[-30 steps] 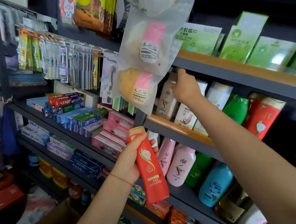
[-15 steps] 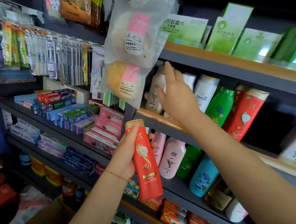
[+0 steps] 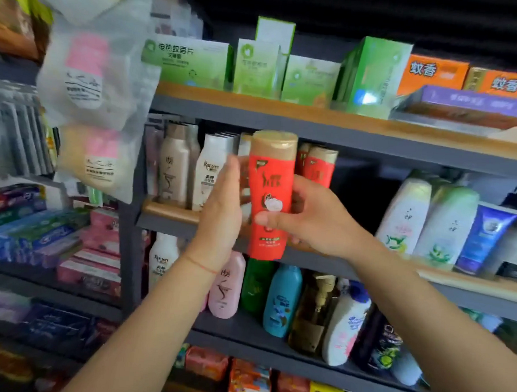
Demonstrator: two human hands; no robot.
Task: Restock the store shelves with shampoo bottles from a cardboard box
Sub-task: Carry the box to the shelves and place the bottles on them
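Shelf unit [image 3: 329,130], middle tier — my landmark throughout. Its wooden lip carries beige and white bottles [image 3: 175,164] at the left end, two red bottles with gold caps [image 3: 320,167] near the middle, a dark gap just right of those, then pale bottles farther right. Green boxes [image 3: 195,62] stand on the tier above; mixed bottles fill the tier below.

Red shampoo bottle [image 3: 270,196], upright, gold cap up, held in front of the middle tier and overlapping its lip; not yet on the shelf.

My right hand [image 3: 316,221] grips the bottle's lower half — fingers behind it, thumb across the label. My left hand [image 3: 222,207] is beside the bottle's left flank, fingers straight and together; whether they touch it I cannot tell.

Step in hand, as I judge it: seat the bottle beside its red twins. Lift the base clear of the lip, keep it upright, label outward, and slide it into the gap without knocking the neighbours.
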